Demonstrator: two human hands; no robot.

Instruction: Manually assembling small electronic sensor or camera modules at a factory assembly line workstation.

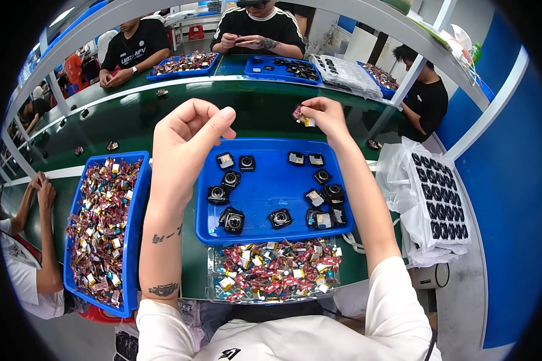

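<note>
My right hand point(326, 117) is raised over the far side of the blue tray point(256, 198), pinching a small red circuit board point(299, 114) with yellow and white parts. Level with it, my left hand point(193, 132) is up with its fingers curled and thumb lying along them; whatever it may hold is hidden. Inside the tray, several small black cases that look like watch cases point(279, 218) lie in loose groups at left and right. Some show a round window, others a pale inner part. Nearest my body, a clear tray point(212, 277) holds a heap of similar red boards point(277, 271).
A blue bin point(140, 234) heaped with boards stands at left, beside another person's hands point(42, 188). At right are stacked white trays point(424, 231) of black cases. Across the green conveyor point(132, 120), people work by more blue trays point(253, 71). White frame posts point(412, 81) flank the table.
</note>
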